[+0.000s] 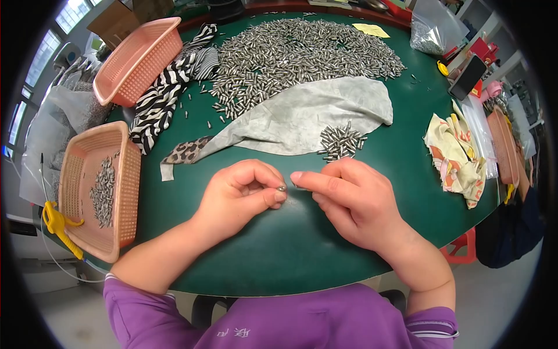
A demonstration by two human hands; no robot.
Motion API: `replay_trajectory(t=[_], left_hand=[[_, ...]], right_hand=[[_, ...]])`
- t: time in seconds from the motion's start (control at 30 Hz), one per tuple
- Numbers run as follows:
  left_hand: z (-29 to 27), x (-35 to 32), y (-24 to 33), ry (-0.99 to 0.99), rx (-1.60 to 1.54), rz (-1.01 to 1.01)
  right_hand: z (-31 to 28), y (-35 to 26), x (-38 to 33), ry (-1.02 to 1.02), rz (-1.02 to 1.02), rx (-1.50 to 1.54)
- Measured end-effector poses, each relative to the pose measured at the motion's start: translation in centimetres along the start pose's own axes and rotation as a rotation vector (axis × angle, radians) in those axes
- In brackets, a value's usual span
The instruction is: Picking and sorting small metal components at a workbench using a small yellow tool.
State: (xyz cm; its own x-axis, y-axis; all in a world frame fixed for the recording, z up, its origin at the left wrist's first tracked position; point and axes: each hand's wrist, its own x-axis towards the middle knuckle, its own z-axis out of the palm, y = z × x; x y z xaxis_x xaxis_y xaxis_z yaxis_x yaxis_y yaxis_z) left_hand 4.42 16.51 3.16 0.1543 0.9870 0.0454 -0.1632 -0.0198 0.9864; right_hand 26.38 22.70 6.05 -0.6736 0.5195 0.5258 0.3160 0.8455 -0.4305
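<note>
Between the thumb and forefinger of my left hand (235, 198) is a small metal cylinder (282, 188), its round end showing. Close by on the right, my right hand (363, 200) is closed with the forefinger pointing left; a dark bit shows under that fingertip, too small to name. A narrow gap parts the two hands. Just beyond my right hand lies a small heap of metal cylinders (342, 141), partly on a grey cloth (314, 110). Behind the cloth spreads a large pile of the same cylinders (308, 49).
On the left, a pink basket (129, 198) holds some cylinders; a yellow air gun (55, 224) hangs by it. Another pink basket (142, 61) and a striped cloth (160, 99) lie farther back. A patterned rag (456, 154) and a phone (467, 77) are at right on the green table (256, 262).
</note>
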Motion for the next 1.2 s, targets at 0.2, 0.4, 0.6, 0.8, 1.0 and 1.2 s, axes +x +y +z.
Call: replay_trajectory(t=[0.2, 0.4, 0.6, 0.8, 1.0, 1.2], left_hand=[[0.1, -0.13, -0.01, 0.015, 0.038, 0.025], [0.1, -0.1, -0.18, 0.009, 0.08, 0.068], [0.06, -0.21, 0.18, -0.012, 0.066, -0.003], [0.02, -0.18, 0.17, -0.004, 0.042, -0.021], [0.11, -0.11, 0.12, 0.014, 0.035, -0.014], [0.28, -0.29, 0.19, 0.01, 0.062, 0.004]], right_hand=[[0.14, -0.24, 0.03, -0.058, 0.049, 0.269], [0.48, -0.27, -0.15, -0.054, 0.052, 0.225], [0.16, -0.49, 0.06, -0.061, -0.011, -0.029], [-0.11, -0.22, 0.02, -0.001, -0.005, -0.034], [0.18, -0.43, -0.16, -0.054, 0.032, 0.164], [0.28, -0.34, -0.03, -0.063, 0.007, 0.07]])
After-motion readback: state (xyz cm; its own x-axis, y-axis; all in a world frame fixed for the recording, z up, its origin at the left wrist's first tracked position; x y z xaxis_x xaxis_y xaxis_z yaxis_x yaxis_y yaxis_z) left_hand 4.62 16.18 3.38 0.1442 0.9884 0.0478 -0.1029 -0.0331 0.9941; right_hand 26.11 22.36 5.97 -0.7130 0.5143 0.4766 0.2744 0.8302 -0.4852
